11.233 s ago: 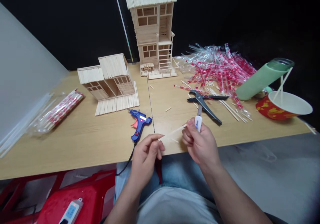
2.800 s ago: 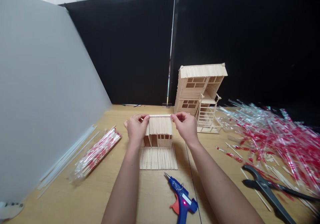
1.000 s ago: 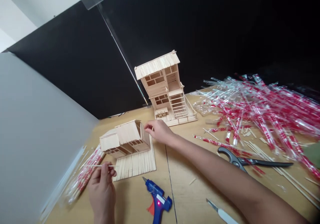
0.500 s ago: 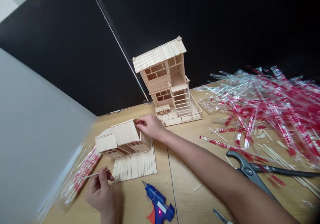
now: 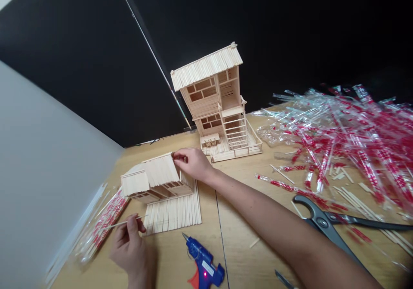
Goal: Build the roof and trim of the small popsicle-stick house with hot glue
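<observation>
My left hand [image 5: 130,246] pinches a thin wooden stick [image 5: 118,225], which points across toward the front of a small model house. That small model house [image 5: 161,171], built of pale wooden sticks with a sloped roof, stands on a stick-covered base [image 5: 174,215]. My right hand [image 5: 193,163] reaches across to its upper right end, with thumb and fingers closed at the roof's edge; the fingertips are partly hidden there. In front of the house lies a blue glue gun [image 5: 204,261] with an orange trigger and a lit red light.
Behind stands a taller two-storey stick house [image 5: 209,104]. A heap of red-and-clear wrappers [image 5: 348,138] spreads at the right, near loose sticks [image 5: 358,203] and large dark cutters [image 5: 321,221]. A packet of wrapped sticks [image 5: 106,224] lies left. A blade [image 5: 283,278] shows at the bottom.
Both hands keep almost the same places, the left still holding the stick and the right still at the roof's end. The view has shifted slightly.
</observation>
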`<move>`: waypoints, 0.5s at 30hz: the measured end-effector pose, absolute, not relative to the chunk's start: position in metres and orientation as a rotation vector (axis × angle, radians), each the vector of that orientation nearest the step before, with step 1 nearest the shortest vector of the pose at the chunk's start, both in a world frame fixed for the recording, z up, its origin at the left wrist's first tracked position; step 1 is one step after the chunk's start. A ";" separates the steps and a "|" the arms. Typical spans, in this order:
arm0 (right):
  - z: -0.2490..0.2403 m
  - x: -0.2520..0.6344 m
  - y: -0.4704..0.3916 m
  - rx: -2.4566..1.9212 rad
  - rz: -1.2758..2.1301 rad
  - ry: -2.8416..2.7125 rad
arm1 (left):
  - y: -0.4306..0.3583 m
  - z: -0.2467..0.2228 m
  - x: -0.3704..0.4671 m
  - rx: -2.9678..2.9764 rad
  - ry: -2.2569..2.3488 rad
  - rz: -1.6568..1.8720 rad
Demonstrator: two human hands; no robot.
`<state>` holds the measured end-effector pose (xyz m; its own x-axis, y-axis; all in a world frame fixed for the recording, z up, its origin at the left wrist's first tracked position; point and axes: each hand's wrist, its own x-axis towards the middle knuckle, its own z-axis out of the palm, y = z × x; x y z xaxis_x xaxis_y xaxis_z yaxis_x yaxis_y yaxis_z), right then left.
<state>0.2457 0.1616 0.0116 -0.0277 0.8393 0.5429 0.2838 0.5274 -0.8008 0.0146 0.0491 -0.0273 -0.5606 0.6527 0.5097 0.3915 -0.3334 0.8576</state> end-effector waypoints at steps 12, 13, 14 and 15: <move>0.010 0.239 0.156 -0.941 0.597 -1.452 | 0.048 -0.027 0.014 1.375 1.722 1.961; 0.010 0.239 0.156 -0.935 0.597 -1.444 | 0.048 -0.027 0.014 1.382 1.724 1.952; 0.011 0.239 0.155 -0.934 0.593 -1.430 | 0.048 -0.028 0.014 1.386 1.728 1.945; 0.011 0.239 0.155 -0.935 0.587 -1.413 | 0.048 -0.028 0.015 1.388 1.733 1.937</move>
